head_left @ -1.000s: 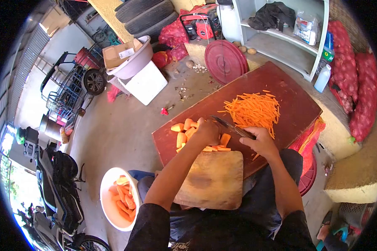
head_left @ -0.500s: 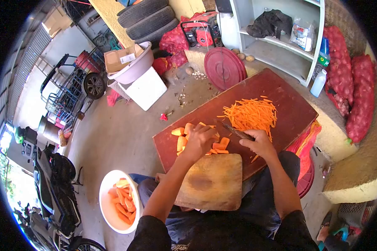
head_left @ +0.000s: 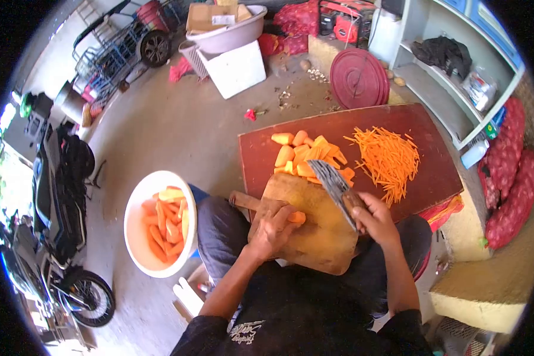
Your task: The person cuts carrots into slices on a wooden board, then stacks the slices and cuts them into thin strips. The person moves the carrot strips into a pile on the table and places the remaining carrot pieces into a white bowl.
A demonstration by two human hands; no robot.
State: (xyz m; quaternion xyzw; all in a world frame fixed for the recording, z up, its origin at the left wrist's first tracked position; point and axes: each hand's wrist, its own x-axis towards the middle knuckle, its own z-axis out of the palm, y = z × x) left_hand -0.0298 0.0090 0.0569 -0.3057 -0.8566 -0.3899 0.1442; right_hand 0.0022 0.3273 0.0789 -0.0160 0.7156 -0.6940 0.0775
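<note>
My left hand (head_left: pixel 270 230) is closed around a short carrot piece (head_left: pixel 297 218), holding it down on the worn wooden cutting board (head_left: pixel 323 240). My right hand (head_left: pixel 374 221) grips the wooden handle of a knife (head_left: pixel 330 181), its broad dark blade tilted up and to the left over the board's right side, apart from the carrot piece. Past the board's far edge, peeled carrot chunks (head_left: pixel 300 155) lie heaped on a reddish-brown tabletop (head_left: pixel 258 160). To their right is a pile of thin carrot strips (head_left: pixel 389 159).
At my left stands a white tub (head_left: pixel 134 252) of peeled carrots (head_left: pixel 166 228). A wooden handle (head_left: pixel 243 200) juts from under the board's left edge. Beyond the table leans a round dark-red lid (head_left: pixel 360 80). Red mesh sacks (head_left: pixel 510 196) stand at right, a motorcycle (head_left: pixel 56 202) at far left.
My left hand has come back from the chunk pile to the board with a carrot piece. The knife has moved from beside the strips to over the board. The camera view has shifted.
</note>
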